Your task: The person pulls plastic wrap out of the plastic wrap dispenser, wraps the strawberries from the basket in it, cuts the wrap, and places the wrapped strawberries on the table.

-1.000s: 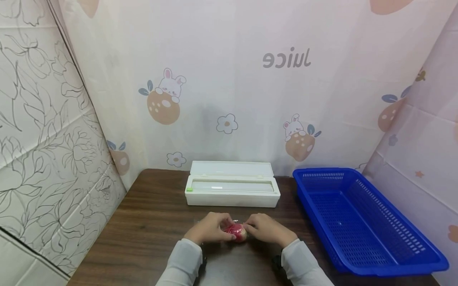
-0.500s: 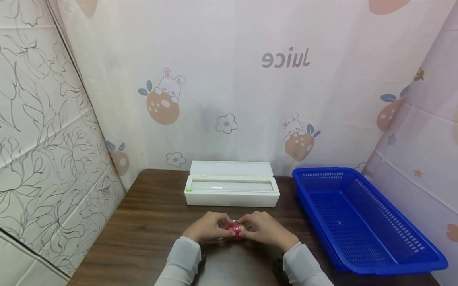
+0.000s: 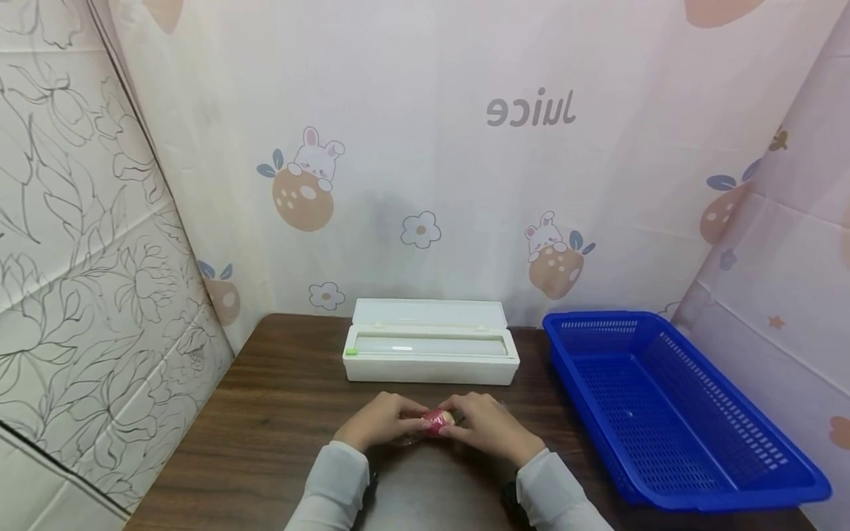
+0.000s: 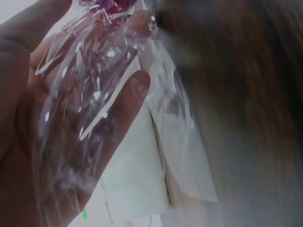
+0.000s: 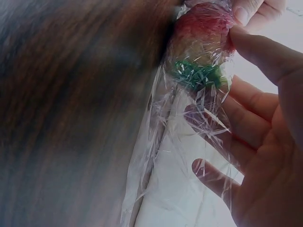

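A small rounded red-and-cream piece point(image 3: 437, 422), wrapped in clear cling film, sits between both hands close over the table. In the right wrist view it has a frilly green end point(image 5: 196, 74); its exact kind is unclear. My left hand point(image 3: 381, 422) pinches its left end between thumb and fingers. On the other side, my right hand point(image 3: 488, 425) grips it, thumb across the front and fingers behind. Loose cling film point(image 4: 90, 99) trails over the left palm and fingers. More slack film point(image 5: 144, 161) hangs off the green end beside the right fingers.
Behind the hands stands a white cling film dispenser point(image 3: 432, 370) with its lid raised and a green slider at its left. A blue plastic basket point(image 3: 591, 420) is on the right. Patterned curtains point(image 3: 412, 147) surround the dark wooden table point(image 3: 265, 413).
The right hand's fingers have moved inward and closed round the wrapped piece. Its thumb now lies across the front. The left hand has shifted slightly left, and the piece sits a little farther back.
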`<state>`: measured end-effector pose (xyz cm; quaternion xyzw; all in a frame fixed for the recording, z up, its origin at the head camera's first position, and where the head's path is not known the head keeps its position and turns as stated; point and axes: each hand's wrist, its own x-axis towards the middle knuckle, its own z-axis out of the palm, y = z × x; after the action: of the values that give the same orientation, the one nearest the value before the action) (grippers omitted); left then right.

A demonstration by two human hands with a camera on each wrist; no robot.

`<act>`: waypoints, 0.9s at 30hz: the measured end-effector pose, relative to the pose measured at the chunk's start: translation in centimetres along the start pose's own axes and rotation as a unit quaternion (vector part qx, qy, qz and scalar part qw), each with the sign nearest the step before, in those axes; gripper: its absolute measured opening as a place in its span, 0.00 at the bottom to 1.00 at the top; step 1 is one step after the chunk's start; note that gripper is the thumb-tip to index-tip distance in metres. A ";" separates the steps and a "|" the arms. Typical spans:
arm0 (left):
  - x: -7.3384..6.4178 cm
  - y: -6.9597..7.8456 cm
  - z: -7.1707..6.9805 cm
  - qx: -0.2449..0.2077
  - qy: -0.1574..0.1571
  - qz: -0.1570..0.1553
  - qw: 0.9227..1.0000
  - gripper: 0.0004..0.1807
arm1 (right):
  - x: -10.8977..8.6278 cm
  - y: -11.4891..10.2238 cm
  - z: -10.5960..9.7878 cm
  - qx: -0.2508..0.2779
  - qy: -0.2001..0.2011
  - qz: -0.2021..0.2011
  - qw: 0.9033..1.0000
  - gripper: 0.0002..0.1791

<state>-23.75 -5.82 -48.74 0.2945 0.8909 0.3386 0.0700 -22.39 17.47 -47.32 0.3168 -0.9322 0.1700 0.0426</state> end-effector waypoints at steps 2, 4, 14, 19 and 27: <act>-0.1 -0.1 -0.1 0.004 0.005 0.003 1.000 0.17 | 0.0 0.1 0.1 0.002 -0.001 0.001 1.000 0.22; -0.1 -0.2 -0.1 0.007 0.008 0.004 1.000 0.16 | 0.1 0.2 0.2 0.005 0.000 0.002 1.000 0.21; -0.4 -0.4 -0.5 0.010 -0.008 0.005 1.000 0.15 | 0.2 0.5 0.5 0.024 -0.011 -0.013 1.000 0.20; -0.6 -0.3 -0.7 0.021 -0.004 -0.009 1.000 0.15 | 0.4 0.4 0.5 0.051 -0.026 -0.002 0.998 0.19; -1.1 -0.9 -1.3 0.040 0.017 -0.026 0.999 0.12 | 0.8 0.5 0.5 0.055 -0.030 0.018 0.998 0.15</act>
<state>-23.69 -7.71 -48.45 0.2676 0.9122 0.3059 0.0517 -23.31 17.25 -47.77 0.3072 -0.9277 0.2118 -0.0059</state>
